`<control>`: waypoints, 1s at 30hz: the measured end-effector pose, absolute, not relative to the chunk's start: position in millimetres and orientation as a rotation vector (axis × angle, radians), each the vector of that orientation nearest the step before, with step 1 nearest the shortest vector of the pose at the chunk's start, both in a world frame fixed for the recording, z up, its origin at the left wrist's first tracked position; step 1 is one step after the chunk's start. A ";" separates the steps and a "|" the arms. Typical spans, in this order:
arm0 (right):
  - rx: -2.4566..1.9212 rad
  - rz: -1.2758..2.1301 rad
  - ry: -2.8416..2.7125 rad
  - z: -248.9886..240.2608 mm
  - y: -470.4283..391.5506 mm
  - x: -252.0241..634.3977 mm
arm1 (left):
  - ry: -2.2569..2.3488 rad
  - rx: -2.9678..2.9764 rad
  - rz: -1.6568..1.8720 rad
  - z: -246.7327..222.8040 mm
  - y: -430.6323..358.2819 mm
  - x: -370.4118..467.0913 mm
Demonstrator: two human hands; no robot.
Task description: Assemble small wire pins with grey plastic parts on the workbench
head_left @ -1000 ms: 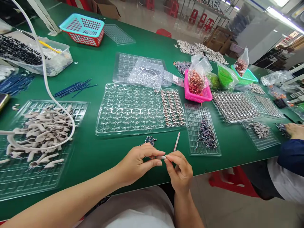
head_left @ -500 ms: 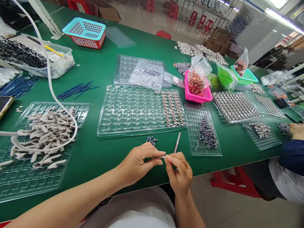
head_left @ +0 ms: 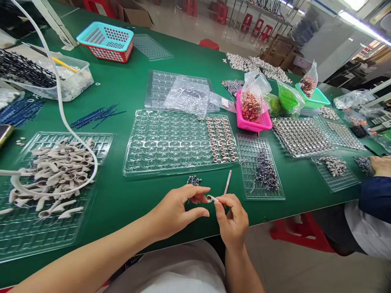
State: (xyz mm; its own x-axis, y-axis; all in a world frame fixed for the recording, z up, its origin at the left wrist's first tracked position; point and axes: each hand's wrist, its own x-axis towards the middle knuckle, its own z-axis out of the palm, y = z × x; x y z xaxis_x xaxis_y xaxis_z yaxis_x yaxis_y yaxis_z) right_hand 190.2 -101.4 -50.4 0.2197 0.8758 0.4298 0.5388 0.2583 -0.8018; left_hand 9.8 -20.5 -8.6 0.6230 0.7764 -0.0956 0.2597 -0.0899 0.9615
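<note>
Landmark: large tray (head_left: 165,142), clear glossy plastic, thin, moulded in rows of shallow cells; its right-hand columns hold beige cup-ended pieces (head_left: 221,138).

Curved piece (head_left: 211,199), one: off-white, matt, hollow, round mouth at one end, narrowing to a tail. Held in the air off the large tray's near edge, towards its right end.

Right hand (head_left: 233,219): thumb and fingertips pinched on the piece's tail.

Left hand (head_left: 174,213): thumb and forefinger spread apart beside the mouth; contact by its other fingers cannot be told.

Dark wired parts (head_left: 194,180), small cluster: between the large tray and the left hand.

Slim tool (head_left: 227,182), white and red, straight: near side of the large tray, right of the cluster.

Smaller tray (head_left: 247,150), clear, ribbed: right of the large tray, bearing a bristling heap of thin-leaded parts (head_left: 266,173).

Heap of curved pieces (head_left: 61,167), off-white: left of the large tray, a smooth white tube (head_left: 59,91) looped over it.

Change: half a second ago fingertips of both hands closed on the piece; the left has since parted, exposing the mouth.
</note>
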 end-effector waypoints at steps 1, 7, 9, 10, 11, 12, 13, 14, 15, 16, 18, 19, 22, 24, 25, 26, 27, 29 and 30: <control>-1.428 0.403 -1.429 -50.5 -101.6 190.1 | 0.873 1.663 0.553 -8.5 -20.8 9.8; -1.442 0.408 -1.426 -50.2 -99.8 189.1 | 0.885 1.815 0.645 -8.7 -21.5 9.6; -1.434 0.412 -1.440 -50.0 -99.3 188.6 | 0.883 1.863 0.668 -8.6 -21.3 9.4; -1.428 0.414 -1.450 -49.9 -99.2 188.4 | 0.881 1.885 0.678 -8.6 -21.1 9.2; -1.420 0.417 -1.461 -49.7 -99.2 188.2 | 0.877 1.905 0.687 -8.6 -20.9 9.2; -1.413 0.418 -1.470 -49.4 -99.2 188.0 | 0.871 1.925 0.695 -8.6 -20.6 9.1; -1.407 0.418 -1.475 -49.1 -99.3 187.8 | 0.862 1.945 0.703 -8.6 -20.3 9.2; -1.403 0.418 -1.477 -48.8 -99.3 187.8 | 0.855 1.961 0.708 -8.5 -20.0 9.3; -1.405 0.421 -1.477 -48.4 -99.2 187.8 | 0.848 1.972 0.712 -8.4 -19.9 9.4; -1.411 0.427 -1.475 -48.1 -99.1 187.8 | 0.843 1.980 0.712 -8.1 -19.8 9.4; -1.425 0.450 -1.464 -47.8 -98.8 188.2 | 0.847 1.979 0.708 -7.1 -19.9 9.5; -1.429 0.462 -1.458 -47.9 -98.7 188.4 | 0.850 1.972 0.703 -6.5 -20.0 9.5; -1.432 0.484 -1.439 -48.8 -98.6 189.1 | 0.856 1.924 0.683 -4.7 -20.2 9.3; -1.432 0.491 -1.427 -49.6 -98.9 189.3 | 0.850 1.873 0.664 -3.7 -20.1 9.2; -1.432 0.497 -1.420 -49.8 -99.2 189.4 | 0.849 1.848 0.656 -3.2 -19.9 9.1; -1.431 0.505 -1.413 -49.8 -99.4 189.5 | 0.852 1.825 0.651 -2.7 -19.7 9.0; -1.429 0.515 -1.406 -49.7 -99.6 189.5 | 0.859 1.807 0.649 -2.1 -19.4 8.9; -1.425 0.534 -1.393 -48.8 -99.8 189.7 | 0.883 1.776 0.653 -0.9 -18.9 8.4; -1.419 0.541 -1.386 -48.1 -99.8 189.9 | 0.897 1.758 0.655 -0.3 -18.5 7.9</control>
